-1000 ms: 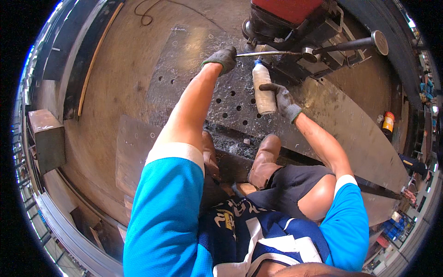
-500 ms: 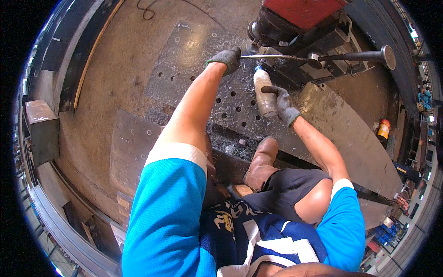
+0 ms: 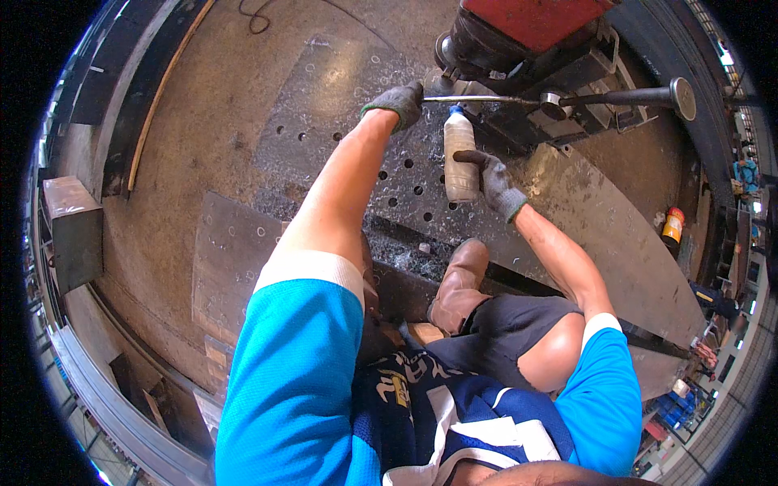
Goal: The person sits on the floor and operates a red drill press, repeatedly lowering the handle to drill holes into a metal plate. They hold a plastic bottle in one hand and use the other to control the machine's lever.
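The red-and-black machine (image 3: 531, 32) stands over a perforated steel plate (image 3: 324, 93), and the person crouches facing it. The gloved left hand (image 3: 395, 107) is wrapped in a fist around the end of a metal lever (image 3: 482, 99) that runs sideways across the machine's near side. The gloved right hand (image 3: 498, 182) is curled part-way around a pale plastic bottle (image 3: 459, 154), which is just on the person's side of the machine, its blue cap toward the base. I can't tell whether anything is coming out.

As for progress, several dark round holes (image 3: 418, 190) already pierce the plate, on the person's side of the machine and off to its left; the pale rings farther left look like spots not yet cut.

Metal shavings (image 3: 417, 257) lie thick between the machine and the brown boot (image 3: 462, 279). The lever crosses close to the bottle's cap, and a dark bar (image 3: 620, 100) juts out rightward from the machine. A second plate (image 3: 600, 219) spreads to its near right, with a yellow-and-orange container (image 3: 673, 227) beyond.
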Demonstrator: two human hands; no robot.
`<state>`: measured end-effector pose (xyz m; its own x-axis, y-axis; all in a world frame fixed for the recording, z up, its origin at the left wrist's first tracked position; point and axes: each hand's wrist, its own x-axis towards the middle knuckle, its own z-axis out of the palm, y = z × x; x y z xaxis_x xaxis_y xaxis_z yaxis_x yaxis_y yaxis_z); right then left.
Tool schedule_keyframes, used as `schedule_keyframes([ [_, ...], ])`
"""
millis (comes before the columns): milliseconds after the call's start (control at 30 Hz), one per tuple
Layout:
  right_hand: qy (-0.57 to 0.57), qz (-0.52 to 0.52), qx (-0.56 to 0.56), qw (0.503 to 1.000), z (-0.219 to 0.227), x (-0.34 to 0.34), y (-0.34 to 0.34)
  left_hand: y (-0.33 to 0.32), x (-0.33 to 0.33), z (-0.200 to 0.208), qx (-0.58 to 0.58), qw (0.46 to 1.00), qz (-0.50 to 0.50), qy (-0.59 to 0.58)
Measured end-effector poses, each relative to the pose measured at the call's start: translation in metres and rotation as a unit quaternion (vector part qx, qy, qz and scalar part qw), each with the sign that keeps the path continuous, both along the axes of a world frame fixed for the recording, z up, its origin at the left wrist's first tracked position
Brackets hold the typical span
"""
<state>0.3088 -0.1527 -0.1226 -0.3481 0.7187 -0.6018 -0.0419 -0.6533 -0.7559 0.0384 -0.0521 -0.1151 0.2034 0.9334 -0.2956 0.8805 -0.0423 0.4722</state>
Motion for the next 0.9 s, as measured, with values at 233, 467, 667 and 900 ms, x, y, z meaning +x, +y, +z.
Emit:
schedule_keyframes([
  [233,-0.009,-0.009,0.013,1.0,-0.001,0.002,0.002,-0.002,0.0,-0.001,0.002,1.0,0.002,-0.013],
  [467,-0.017,-0.055,0.008,0.998,0.002,0.003,-0.002,-0.002,0.001,-0.006,0.009,1.0,0.013,-0.014],
  [667,-0.005,-0.027,0.018,0.999,-0.012,0.009,0.002,-0.004,0.001,-0.005,0.016,1.0,0.0,-0.016],
  [900,0.019,0.018,0.048,0.999,-0.018,0.011,0.001,0.0,0.002,-0.006,-0.001,1.0,-0.008,-0.007],
])
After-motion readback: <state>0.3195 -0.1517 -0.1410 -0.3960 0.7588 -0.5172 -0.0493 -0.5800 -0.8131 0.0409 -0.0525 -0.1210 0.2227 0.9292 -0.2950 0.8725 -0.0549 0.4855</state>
